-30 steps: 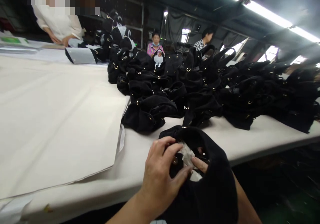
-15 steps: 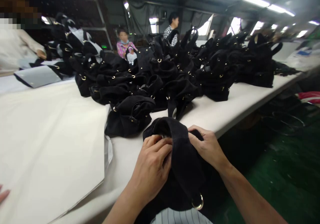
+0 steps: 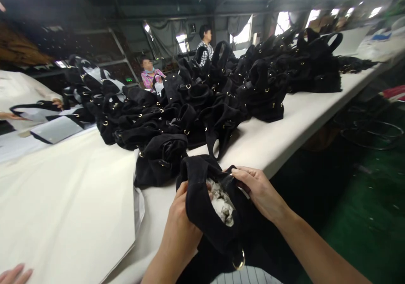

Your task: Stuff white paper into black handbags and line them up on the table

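Head view: the soft black suede bag (image 3: 218, 216) sits at the near edge of the long white desk (image 3: 284, 128), against the person's body. Half a second ago its mouth was folded shut; now it gapes, showing crumpled white paper stuffing (image 3: 221, 201). The left hand (image 3: 180, 233) has its fingers clenched on the near rim, and the right hand (image 3: 257, 189) pinches the far rim. A heap of matching black bags (image 3: 202, 102) lies beyond.
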Demonstrator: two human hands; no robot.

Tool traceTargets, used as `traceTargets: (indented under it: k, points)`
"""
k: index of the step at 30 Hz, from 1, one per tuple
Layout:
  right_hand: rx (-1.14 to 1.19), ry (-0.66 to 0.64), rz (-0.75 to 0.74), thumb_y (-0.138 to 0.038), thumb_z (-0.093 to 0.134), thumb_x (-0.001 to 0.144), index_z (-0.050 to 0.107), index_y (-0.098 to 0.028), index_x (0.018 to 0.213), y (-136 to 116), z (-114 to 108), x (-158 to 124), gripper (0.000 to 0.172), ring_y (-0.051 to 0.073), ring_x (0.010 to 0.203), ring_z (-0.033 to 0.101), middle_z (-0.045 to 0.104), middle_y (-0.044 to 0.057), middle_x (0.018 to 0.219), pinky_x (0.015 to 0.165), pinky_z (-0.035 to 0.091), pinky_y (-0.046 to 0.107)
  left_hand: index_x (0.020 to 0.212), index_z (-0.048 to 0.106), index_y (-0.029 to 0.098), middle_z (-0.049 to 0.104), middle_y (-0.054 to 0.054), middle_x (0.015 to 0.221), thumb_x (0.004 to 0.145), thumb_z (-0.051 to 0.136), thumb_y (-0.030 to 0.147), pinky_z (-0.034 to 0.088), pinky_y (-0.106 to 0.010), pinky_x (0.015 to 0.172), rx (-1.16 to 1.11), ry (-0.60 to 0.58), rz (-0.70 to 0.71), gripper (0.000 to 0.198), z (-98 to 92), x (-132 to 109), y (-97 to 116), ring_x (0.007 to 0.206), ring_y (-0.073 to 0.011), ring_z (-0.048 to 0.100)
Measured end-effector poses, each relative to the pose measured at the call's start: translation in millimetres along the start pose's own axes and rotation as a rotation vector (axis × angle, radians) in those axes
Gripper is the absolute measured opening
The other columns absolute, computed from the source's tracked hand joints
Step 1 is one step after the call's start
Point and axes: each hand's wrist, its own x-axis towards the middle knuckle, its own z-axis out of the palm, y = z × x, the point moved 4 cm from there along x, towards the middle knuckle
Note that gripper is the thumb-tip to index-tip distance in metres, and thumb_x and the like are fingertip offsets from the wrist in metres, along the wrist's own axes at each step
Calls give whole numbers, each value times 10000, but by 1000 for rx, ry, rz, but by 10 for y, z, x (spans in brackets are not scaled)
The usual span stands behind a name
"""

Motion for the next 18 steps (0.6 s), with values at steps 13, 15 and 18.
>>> traceTargets:
  k: [13,15,18]
  points:
    - [-738,-7,-269,-519,488,987,663,-192,791,-297,54,-140,419,149,740,528,556,4,780,679,406,281,1180,603,204,553,-103,1238,851,656,246,486,-444,987,161,447,-222,336,-128,-275,-45,1153,-278,554]
    - [-866,-16,-263,-540,530,959,710,-225,960,-297,117,-98,362,160,809,572,619,8,876,726,427,282,1234,558,195,571,-105,1172,827,674,303,537,-410,864,121,455,-382,437,-148,-345,-145,1039,-262,592]
    - [-1058,-3,-231,-570,612,884,701,-240,1041,-271,229,-52,376,161,741,568,618,-2,846,683,427,295,1262,525,198,610,-61,1002,823,660,375,531,-319,659,-63,348,-598,492,-124,-408,-273,788,-193,604]
